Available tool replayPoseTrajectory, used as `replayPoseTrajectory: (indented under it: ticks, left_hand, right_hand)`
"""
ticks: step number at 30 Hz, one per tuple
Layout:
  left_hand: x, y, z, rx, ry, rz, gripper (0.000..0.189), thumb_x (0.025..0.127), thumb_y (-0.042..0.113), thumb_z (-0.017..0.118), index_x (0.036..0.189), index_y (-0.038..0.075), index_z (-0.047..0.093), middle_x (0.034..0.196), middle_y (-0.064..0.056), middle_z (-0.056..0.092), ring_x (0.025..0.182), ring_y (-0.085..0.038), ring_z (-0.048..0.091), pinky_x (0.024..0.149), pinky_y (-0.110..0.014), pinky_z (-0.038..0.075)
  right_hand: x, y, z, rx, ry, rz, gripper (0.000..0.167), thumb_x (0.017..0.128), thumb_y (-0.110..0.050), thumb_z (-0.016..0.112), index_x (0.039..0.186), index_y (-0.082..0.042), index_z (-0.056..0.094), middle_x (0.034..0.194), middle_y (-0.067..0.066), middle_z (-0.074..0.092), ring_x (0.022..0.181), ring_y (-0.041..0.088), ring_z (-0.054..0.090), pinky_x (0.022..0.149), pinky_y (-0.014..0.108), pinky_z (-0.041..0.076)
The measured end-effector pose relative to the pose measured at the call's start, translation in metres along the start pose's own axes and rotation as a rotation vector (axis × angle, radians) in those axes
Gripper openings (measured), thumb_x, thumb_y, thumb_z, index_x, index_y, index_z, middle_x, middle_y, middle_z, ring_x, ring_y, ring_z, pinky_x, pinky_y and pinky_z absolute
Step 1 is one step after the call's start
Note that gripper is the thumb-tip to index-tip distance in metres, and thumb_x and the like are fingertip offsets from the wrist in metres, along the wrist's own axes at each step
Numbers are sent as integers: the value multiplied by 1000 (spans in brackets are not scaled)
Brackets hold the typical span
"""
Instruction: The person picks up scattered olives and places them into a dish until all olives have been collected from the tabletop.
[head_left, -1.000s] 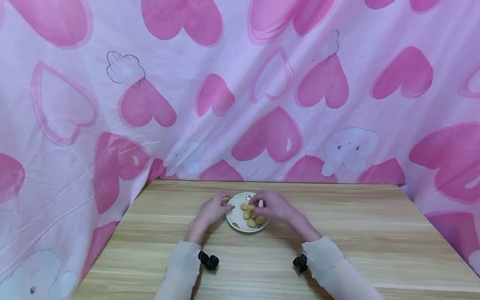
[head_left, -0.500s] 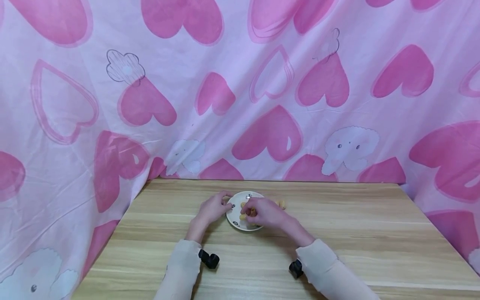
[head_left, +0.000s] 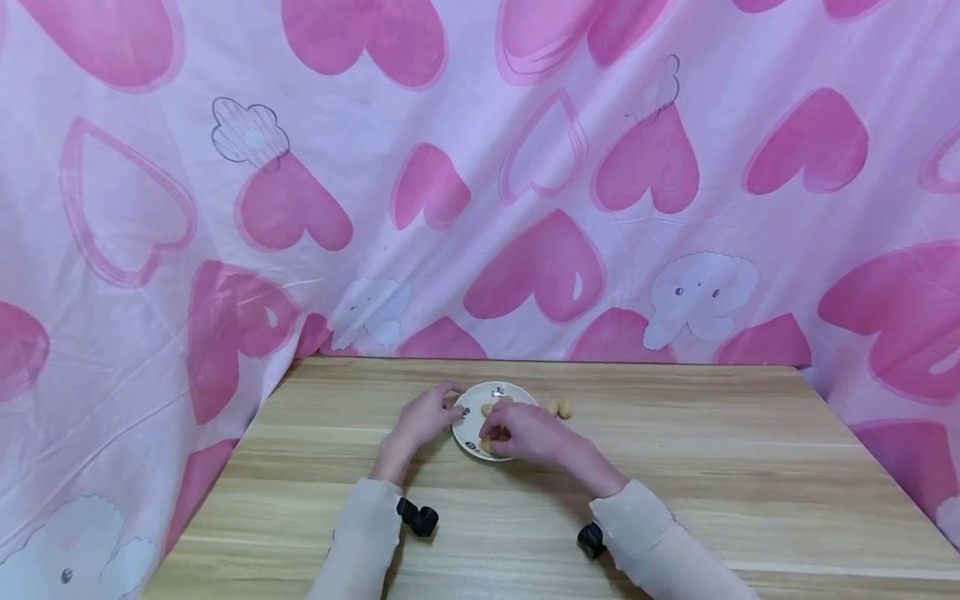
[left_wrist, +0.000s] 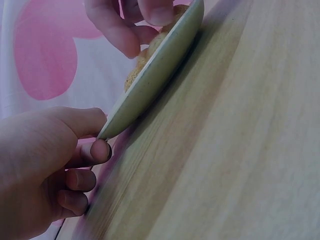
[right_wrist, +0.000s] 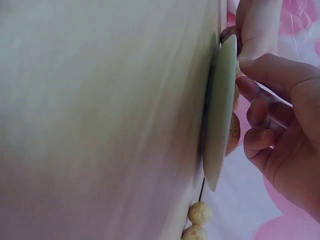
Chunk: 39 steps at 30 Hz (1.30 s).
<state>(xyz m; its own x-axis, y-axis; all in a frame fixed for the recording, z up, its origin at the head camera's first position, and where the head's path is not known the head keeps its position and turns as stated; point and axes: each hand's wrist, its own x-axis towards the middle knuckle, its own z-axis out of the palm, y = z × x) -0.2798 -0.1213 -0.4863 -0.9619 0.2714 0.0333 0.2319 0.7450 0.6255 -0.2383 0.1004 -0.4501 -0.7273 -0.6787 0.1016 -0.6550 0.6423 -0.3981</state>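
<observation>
My left hand (head_left: 426,417) pinches the left rim of a small white plate (left_wrist: 150,90) with dark printed motifs. The thumb lies on top and the index finger under the edge. Several tan, wrinkled walnuts (right_wrist: 233,134) sit on this plate, partly hidden by my right hand (head_left: 521,429). That hand reaches over from the right, thumb and index finger pinching at a walnut (head_left: 486,446) near the plate's front left. Its other fingers are curled above the remaining nuts. To the right of the plate, two walnuts (head_left: 565,408) lie side by side on the table.
The wood-grain table (head_left: 675,467) reaches back to a pink heart-patterned cloth (head_left: 525,167) hanging behind it and at the sides. Each wrist carries a small black camera (head_left: 418,518) over the table's front part.
My right hand has moved left and toward the front across the plate, uncovering the two walnuts on the table. My left hand keeps its place at the rim.
</observation>
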Motion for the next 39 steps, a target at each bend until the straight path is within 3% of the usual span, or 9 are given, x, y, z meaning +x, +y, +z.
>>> replayPoseTrajectory:
  ticks: [6, 12, 19, 24, 28, 39]
  left_hand:
    - [0, 0, 0, -4, 1, 2, 40, 91, 27, 65, 131, 20, 61, 72, 4, 60, 61, -13, 51, 61, -32, 38]
    - [-1, 1, -1, -7, 2, -10, 40, 91, 27, 66, 130, 20, 61, 73, 5, 61, 63, -13, 52, 63, -32, 40]
    - [-1, 1, -1, -6, -5, -13, 40, 91, 26, 66, 130, 20, 61, 76, 5, 63, 64, -13, 53, 64, -32, 40]
    - [0, 1, -1, -6, -4, -12, 40, 91, 27, 66, 130, 20, 61, 78, 4, 63, 65, -13, 54, 64, -33, 41]
    - [0, 1, -1, -1, 1, -11, 40, 91, 27, 66, 131, 20, 61, 83, 3, 66, 69, -12, 55, 68, -34, 43]
    - [0, 1, 1, 20, 10, -21, 40, 91, 28, 66, 131, 21, 61, 99, -2, 71, 86, -16, 63, 80, -42, 48]
  right_hand:
    - [-4, 2, -12, 50, 14, 41, 14, 88, -14, 71, 101, -15, 76, 102, -5, 68, 92, 10, 63, 82, 27, 52]
    - [-12, 9, -23, 75, 45, 68, 14, 90, -13, 70, 102, -13, 76, 101, -3, 69, 91, 16, 64, 80, 30, 50]
    - [-18, 22, -29, 71, 81, 98, 15, 91, -14, 69, 104, -14, 76, 105, -5, 72, 94, 10, 63, 84, 31, 52]
    - [-23, 32, -35, 95, 87, 140, 17, 91, -14, 69, 107, -12, 75, 102, -4, 72, 89, 10, 62, 77, 29, 51]
    - [-26, 44, -37, 99, 104, 175, 17, 91, -14, 69, 107, -12, 74, 98, -4, 69, 86, 10, 60, 73, 28, 50]
    - [-33, 70, -37, 100, 146, 223, 16, 91, -16, 69, 106, -10, 74, 98, -1, 69, 93, 20, 64, 80, 36, 52]
